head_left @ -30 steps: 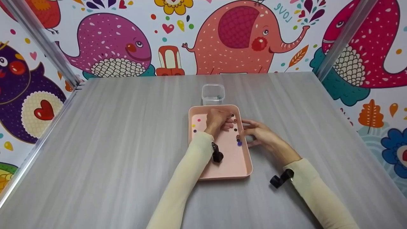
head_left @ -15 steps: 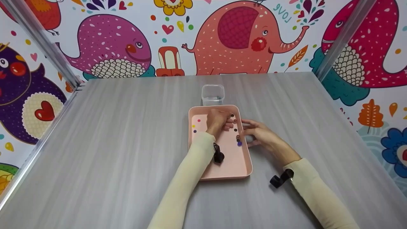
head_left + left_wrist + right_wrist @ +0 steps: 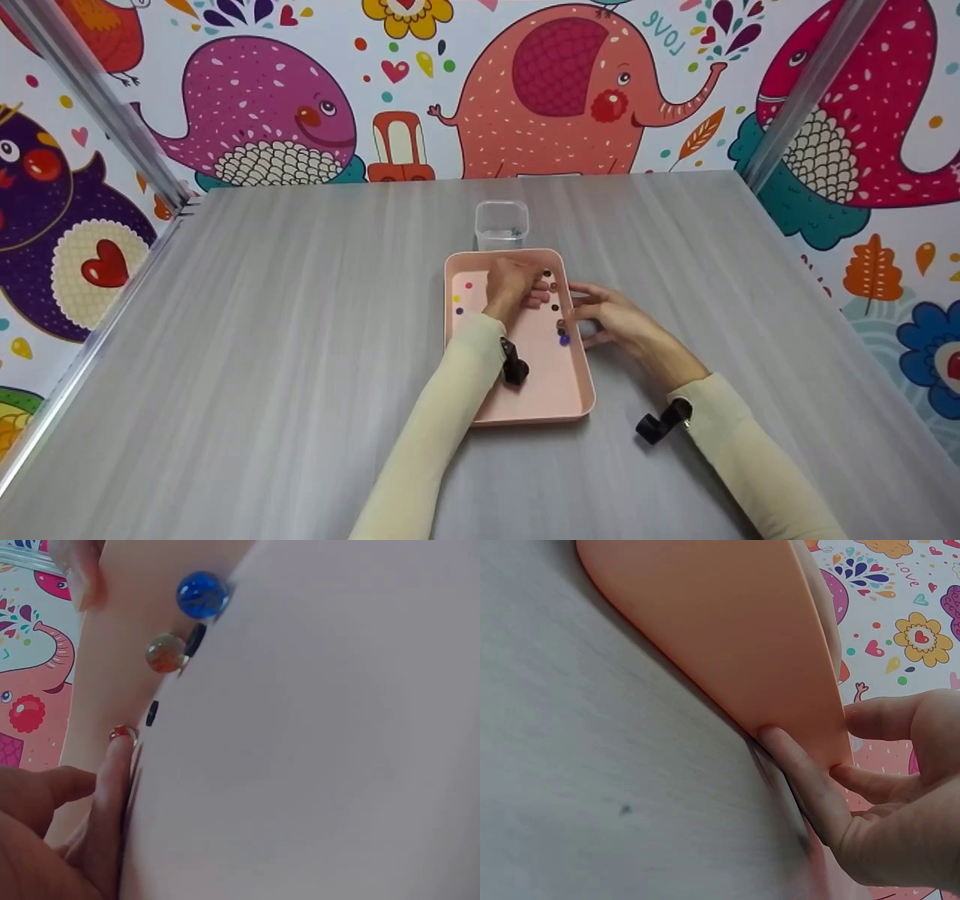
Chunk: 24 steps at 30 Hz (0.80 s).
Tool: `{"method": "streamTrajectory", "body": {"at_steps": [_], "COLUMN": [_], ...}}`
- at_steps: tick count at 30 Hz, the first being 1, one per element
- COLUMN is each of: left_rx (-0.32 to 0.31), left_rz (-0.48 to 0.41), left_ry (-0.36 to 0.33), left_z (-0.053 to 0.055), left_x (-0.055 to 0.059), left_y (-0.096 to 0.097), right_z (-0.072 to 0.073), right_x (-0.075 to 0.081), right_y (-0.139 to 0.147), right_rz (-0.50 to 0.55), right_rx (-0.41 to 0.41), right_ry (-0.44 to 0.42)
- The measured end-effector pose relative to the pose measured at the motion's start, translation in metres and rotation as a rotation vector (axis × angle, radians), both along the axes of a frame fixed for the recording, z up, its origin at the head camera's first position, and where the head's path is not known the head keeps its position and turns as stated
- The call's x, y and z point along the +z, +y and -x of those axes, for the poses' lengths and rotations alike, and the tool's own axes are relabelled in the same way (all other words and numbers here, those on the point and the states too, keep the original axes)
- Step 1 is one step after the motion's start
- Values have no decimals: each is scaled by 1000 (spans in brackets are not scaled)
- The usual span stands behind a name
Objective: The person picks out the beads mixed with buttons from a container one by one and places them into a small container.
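Observation:
A shallow pink tray [image 3: 517, 405] lies on the table with small glass marbles and flat discs in it. My left hand [image 3: 510, 289] reaches into its far part, and one finger [image 3: 112, 772] touches a reddish marble [image 3: 121, 733] by the right wall. Whether that hand pinches anything is hidden. Along the same wall lie a blue marble [image 3: 202, 595], an orange-and-clear marble [image 3: 165, 652] and black discs [image 3: 152, 713]. My right hand [image 3: 619, 319] holds the tray's right wall from outside, one digit low at the base and other fingertips at the rim [image 3: 832, 667].
Behind the tray stands a clear plastic container [image 3: 484, 225] with something small at its bottom. Pink, yellow and dark-blue pieces [image 3: 460, 310] lie on the tray's left side. The grey table [image 3: 300, 337] is bordered by printed walls and metal posts [image 3: 814, 90].
Both hands and the tray keep nearly the same place. The whole head view has shifted very slightly.

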State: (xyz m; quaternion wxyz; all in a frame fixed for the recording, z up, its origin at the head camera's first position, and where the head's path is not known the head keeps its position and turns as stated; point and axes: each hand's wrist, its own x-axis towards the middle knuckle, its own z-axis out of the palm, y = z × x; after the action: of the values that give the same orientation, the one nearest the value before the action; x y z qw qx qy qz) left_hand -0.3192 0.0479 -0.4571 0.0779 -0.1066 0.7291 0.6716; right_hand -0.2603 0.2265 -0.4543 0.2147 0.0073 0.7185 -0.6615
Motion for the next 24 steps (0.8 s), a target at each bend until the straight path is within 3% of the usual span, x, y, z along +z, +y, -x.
{"method": "streamTrajectory", "body": {"at_steps": [6,14,24], "left_rx": [-1,10,10], "left_rz": [-36,18,-75], "left_ry": [2,-71,-106], "left_z": [-1,2,-1], "left_x": [0,4,10], "left_y": [0,0,-1], "right_z": [0,0,0], "right_x": [1,1,1], "right_y": [0,0,0], "right_rz": [9,5,24], "right_rx": [2,-3,-7], "right_ry": [-2,-12,-22]}}
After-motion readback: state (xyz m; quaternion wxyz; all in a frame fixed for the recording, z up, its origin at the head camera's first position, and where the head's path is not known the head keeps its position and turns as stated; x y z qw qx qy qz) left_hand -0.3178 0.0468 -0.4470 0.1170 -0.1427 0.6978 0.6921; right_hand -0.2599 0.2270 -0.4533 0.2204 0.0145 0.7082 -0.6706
